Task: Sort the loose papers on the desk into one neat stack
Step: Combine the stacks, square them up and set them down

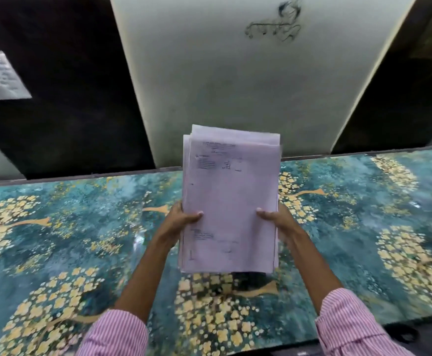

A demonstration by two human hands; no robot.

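Left hand (184,218) grips the left edge of the paper stack (230,191), thumb on top. Right hand (274,218) grips the right edge the same way. The stack is held between the hands, raised over the floral tabletop (81,227).

Judged: gathering looks done. The top edges are still uneven, so squaring and setting down remain.

Far up-left of the hands: a printed sheet (1,75) on a dark panel (68,98). Beyond the hands: a pale wall with a scribble (274,24). No obstacle seen to setting down.
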